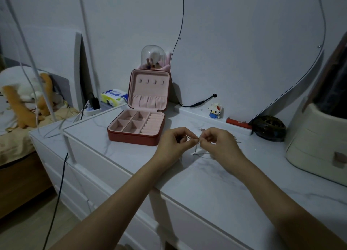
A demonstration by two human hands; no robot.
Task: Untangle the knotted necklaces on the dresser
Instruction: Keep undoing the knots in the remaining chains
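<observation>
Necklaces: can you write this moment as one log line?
left hand: pinches necklaces | right hand: pinches necklaces | chain: dangles to dresser | jewelry box: open

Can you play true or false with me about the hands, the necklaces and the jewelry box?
1. Both hands pinch the necklaces. True: left hand and right hand meet over the chain.
2. The jewelry box is closed. False: its lid stands open.
3. The box is on the person's left. True.
4. Necklaces fill the box compartments. False: they look empty.
5. The little block figure is in the left hand. False: it stands near the wall on the dresser.
</observation>
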